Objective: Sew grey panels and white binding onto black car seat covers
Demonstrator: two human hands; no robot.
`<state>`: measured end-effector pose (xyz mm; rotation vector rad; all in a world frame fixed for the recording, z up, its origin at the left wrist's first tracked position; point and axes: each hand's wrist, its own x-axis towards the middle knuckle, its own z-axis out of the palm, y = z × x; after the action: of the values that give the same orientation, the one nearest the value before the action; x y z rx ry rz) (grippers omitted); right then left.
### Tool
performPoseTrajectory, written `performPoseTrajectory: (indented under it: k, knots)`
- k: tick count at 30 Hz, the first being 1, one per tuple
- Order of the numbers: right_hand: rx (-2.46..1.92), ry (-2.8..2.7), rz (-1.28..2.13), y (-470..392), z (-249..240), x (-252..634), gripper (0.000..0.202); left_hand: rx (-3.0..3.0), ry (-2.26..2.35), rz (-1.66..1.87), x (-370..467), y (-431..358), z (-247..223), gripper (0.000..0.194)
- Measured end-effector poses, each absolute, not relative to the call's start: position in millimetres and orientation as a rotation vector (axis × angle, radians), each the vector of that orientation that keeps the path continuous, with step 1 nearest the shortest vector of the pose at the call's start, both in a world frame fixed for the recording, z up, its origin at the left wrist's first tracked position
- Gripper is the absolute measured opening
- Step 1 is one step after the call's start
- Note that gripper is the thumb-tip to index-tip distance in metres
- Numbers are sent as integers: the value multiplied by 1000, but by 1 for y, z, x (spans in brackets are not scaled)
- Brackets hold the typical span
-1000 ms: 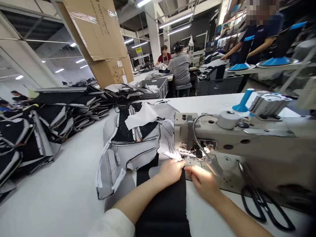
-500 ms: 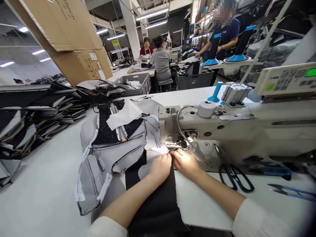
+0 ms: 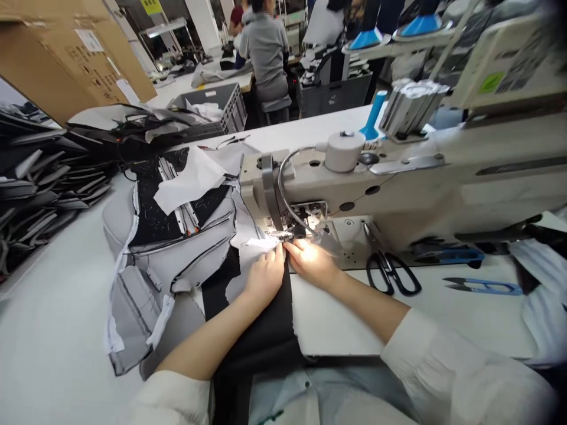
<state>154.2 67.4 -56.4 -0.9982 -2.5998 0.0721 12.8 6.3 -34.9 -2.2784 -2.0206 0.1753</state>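
Note:
Both hands meet just in front of the needle area of a sewing machine [image 3: 305,218], under its lamp. My left hand [image 3: 267,271] is closed, its fingers bunched on the edge of a black fabric panel [image 3: 261,330] that hangs over the table's front edge. Close beside it, my right hand [image 3: 312,261] pinches the same edge between thumb and fingers; the fingertips are partly hidden by glare. A sewn grey cover piece [image 3: 204,248] with white strips and black seams spreads out left of the needle, joined or overlapping with the black panel; I cannot tell which.
Black-handled scissors [image 3: 392,273] and blue thread snips [image 3: 482,286] lie to the right. Stacked dark panels [image 3: 48,189] fill the left side. A grey crate [image 3: 230,112], a cardboard box [image 3: 84,53] and a seated person [image 3: 266,56] are beyond the table.
The view has tilted down and turned right, so the machine and hands appear further left and higher. Both hands stay at the needle area, holding the fabric edge.

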Motion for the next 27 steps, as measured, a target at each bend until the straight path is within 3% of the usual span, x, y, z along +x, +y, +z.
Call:
performPoseTrajectory:
  k: [18, 27]
  knots:
    - [-1172, -2683, -39, 58, -57, 138, 42, -2183, -2191, 277, 18, 14, -30, 48]
    - [-828, -2555, 124, 39, -53, 175, 31, -2292, -2009, 388, 8, 20, -10, 47]
